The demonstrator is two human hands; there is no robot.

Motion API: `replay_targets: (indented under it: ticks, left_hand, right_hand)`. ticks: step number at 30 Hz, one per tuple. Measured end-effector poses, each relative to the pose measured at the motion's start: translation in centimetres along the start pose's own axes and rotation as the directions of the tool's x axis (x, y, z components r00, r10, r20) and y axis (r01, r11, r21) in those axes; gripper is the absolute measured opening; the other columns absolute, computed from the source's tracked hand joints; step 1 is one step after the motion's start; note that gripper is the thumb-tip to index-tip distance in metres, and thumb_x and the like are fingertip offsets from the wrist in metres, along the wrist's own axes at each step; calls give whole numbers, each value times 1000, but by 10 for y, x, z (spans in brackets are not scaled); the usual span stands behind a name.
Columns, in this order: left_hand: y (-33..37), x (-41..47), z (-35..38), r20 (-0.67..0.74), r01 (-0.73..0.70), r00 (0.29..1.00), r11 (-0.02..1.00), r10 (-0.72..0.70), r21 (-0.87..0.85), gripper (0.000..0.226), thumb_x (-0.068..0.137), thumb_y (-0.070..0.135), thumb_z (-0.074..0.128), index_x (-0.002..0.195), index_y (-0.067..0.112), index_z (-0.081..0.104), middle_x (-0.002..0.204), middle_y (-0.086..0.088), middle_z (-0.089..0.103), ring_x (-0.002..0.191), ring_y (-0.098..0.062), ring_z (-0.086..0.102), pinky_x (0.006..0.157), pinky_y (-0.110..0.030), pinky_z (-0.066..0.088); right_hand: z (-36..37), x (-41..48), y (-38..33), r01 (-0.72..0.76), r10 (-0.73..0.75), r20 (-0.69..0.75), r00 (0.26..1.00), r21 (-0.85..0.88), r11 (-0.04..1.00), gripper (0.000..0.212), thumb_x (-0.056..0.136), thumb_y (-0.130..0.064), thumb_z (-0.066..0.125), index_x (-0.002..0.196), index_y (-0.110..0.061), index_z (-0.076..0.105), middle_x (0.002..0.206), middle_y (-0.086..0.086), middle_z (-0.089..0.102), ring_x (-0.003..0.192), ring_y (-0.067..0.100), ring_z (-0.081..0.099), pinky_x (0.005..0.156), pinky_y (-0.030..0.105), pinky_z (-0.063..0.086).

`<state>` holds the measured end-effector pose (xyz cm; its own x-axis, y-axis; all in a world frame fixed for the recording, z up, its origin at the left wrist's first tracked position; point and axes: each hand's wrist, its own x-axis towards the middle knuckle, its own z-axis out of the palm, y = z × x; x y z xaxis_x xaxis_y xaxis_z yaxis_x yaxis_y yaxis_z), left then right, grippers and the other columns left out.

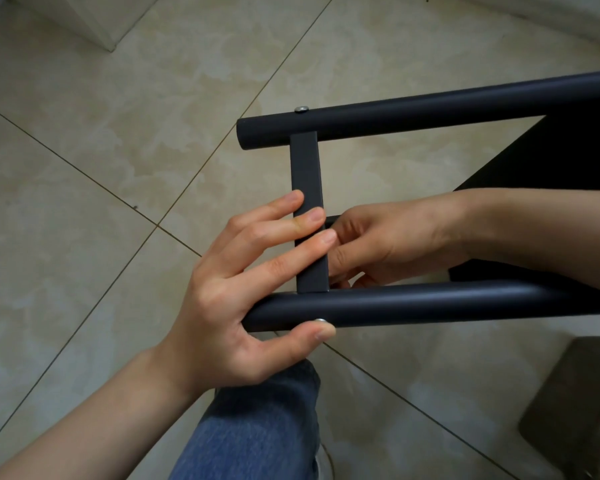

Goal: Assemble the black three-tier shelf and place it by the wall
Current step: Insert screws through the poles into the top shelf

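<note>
Head view: the black shelf frame [430, 303] lies on its side over the tiled floor [118, 133], in front of the person's knee. Two round tubes run from the right edge toward the middle. The far tube [430, 109] is above and the near tube [482, 301] below. A flat crossbar [305, 168] joins them close to their free ends. A silver screw head [302, 109] sits on the far tube above the crossbar, and a second screw head [321, 320] shows on the underside of the near tube. A black shelf panel [551, 157] fills the space between the tubes at the right.

The left hand [243, 282] clasps the frame's corner. Its fingers [291, 251] lie spread and nearly straight across the crossbar, and its thumb [305, 336] hooks under the near tube, its tip just beside the lower screw head. The right hand [395, 237] reaches in between the tubes, its fingers curled against the crossbar's right edge. A short dark bit shows just above them, but I cannot tell whether they hold anything.

A leg in blue jeans [257, 427] is below the hands. A blurred grey-brown object [575, 410] lies at lower right, and a white base [66, 15] stands at upper left.
</note>
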<state>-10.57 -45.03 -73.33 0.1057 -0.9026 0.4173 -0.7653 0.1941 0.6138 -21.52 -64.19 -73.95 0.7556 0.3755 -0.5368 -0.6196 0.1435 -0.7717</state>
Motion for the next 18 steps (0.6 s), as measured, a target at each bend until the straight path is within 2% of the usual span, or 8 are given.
replay_targets:
  ticks: [2, 4, 9, 11, 14, 18]
  left_hand:
    - [0, 0, 0, -3, 6, 1000, 1000, -6, -8, 54, 99, 45, 57, 129, 1, 55, 137, -13, 53, 139, -36, 46, 114, -43, 37]
    - [1, 0, 0, -4, 13, 1000, 1000, -13, -12, 54, 98, 45, 57, 129, 1, 54, 137, -13, 53, 139, -35, 46, 114, -43, 37]
    - [2, 1, -1, 5, 22, 1000, 1000, -22, -18, 55, 98, 45, 58, 128, 0, 57, 136, -15, 55, 139, -35, 47, 114, -44, 38]
    - [2, 1, -2, 10, 18, 1000, 1000, -17, -18, 55, 97, 45, 60, 129, 1, 57, 135, -15, 56, 138, -35, 47, 113, -45, 39]
    - [2, 3, -5, 22, 12, 1000, 1000, -12, -17, 54, 96, 45, 62, 130, 3, 57, 135, -13, 57, 139, -34, 47, 113, -45, 39]
    - [5, 4, -14, 73, 11, 997, 1000, -12, 22, 55, 91, 42, 69, 133, 7, 57, 138, -12, 58, 141, -31, 46, 111, -51, 42]
  right_hand:
    - [-2, -1, -2, 5, -6, 6, 1000, 20, 1000, 39, 89, -29, 65, 111, 3, 66, 99, 16, 62, 89, 23, 58, 81, 31, 52]
    - [-5, -2, -2, 3, -4, 22, 1000, 32, 999, 28, 90, -23, 64, 108, -2, 68, 97, 11, 65, 88, 19, 61, 80, 29, 53]
    - [-6, -3, -1, -34, 34, 60, 998, 9, 999, 29, 86, -30, 66, 106, -11, 73, 107, 14, 65, 102, 26, 59, 97, 43, 50]
    - [-4, -2, -3, -45, 45, 26, 999, -27, 999, 32, 87, -33, 65, 106, -9, 73, 108, 19, 65, 103, 28, 58, 98, 43, 50]
    - [1, 0, -6, -74, 72, -38, 997, -65, 995, 45, 91, -35, 62, 116, 2, 65, 123, 31, 58, 105, 30, 56, 105, 52, 44]
    - [6, -5, -13, -92, 83, -100, 992, -94, 991, 38, 97, -26, 58, 120, 4, 62, 126, 29, 59, 104, 27, 59, 106, 50, 45]
